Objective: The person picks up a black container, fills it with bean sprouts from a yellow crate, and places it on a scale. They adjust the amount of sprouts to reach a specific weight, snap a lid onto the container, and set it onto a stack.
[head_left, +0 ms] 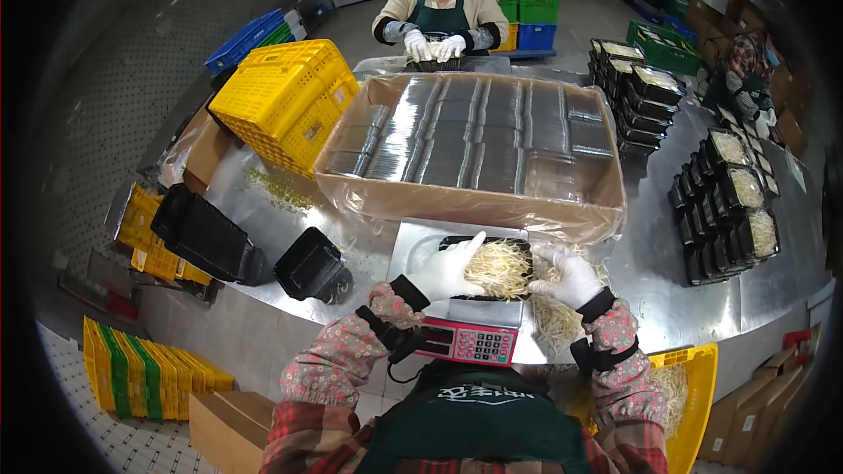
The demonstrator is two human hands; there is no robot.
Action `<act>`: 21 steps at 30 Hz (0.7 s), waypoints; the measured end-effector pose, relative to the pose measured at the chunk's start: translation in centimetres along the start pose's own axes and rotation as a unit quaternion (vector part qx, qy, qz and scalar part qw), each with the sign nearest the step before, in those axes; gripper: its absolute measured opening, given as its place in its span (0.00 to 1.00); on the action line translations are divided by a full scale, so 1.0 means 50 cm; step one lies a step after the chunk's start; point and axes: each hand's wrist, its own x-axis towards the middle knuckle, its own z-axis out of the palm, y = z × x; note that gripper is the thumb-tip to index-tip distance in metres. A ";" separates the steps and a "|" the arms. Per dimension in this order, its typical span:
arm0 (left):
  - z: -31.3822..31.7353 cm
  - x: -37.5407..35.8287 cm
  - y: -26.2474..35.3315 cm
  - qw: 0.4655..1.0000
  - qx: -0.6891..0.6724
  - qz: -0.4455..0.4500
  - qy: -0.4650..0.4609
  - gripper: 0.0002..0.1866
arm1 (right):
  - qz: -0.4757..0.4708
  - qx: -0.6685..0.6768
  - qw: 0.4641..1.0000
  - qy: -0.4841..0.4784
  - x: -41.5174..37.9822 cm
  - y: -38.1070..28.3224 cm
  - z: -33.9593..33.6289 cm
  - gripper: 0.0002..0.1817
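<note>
A black tray of pale bean sprouts (497, 269) rests on the metal plate of a scale with a red keypad (467, 342). My left hand (450, 270), in a white glove, lies at the tray's left side, its fingers at the sprouts. At the right side is my right hand (571, 277), also gloved, fingers curled close to the sprouts; whether it holds any is too small to tell. Loose sprouts (557, 319) lie on the table below it. Empty black trays (311, 265) stand to the left of the scale.
An open carton of clear lids (474, 136) lies ahead, beside yellow crates (285, 96). A co-worker (439, 22) in white gloves handles a tray beyond it. Filled trays (729, 202) are stacked right. A yellow basket (702, 386) with sprouts sits lower right.
</note>
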 end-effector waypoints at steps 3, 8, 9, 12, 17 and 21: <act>-0.028 -0.024 0.003 0.995 -0.011 0.062 0.071 0.55 | -0.070 0.005 0.992 0.102 0.018 -0.033 0.003 0.29; -0.003 -0.038 0.016 0.981 0.100 0.104 0.127 0.52 | -0.088 -0.147 0.985 0.025 0.099 -0.039 0.167 0.30; 0.027 -0.029 -0.006 0.981 0.112 0.100 0.126 0.50 | -0.084 -0.220 0.972 0.022 0.096 -0.046 0.199 0.30; 0.043 -0.023 -0.013 0.979 0.142 0.090 0.116 0.49 | -0.021 -0.203 0.979 -0.026 0.107 -0.056 0.210 0.31; 0.034 -0.025 -0.001 0.986 0.092 0.072 0.115 0.49 | -0.083 -0.150 0.983 -0.070 0.125 -0.030 0.175 0.32; 0.000 -0.052 0.017 0.984 0.076 0.075 0.142 0.50 | -0.141 -0.025 0.989 0.024 0.082 -0.037 0.041 0.27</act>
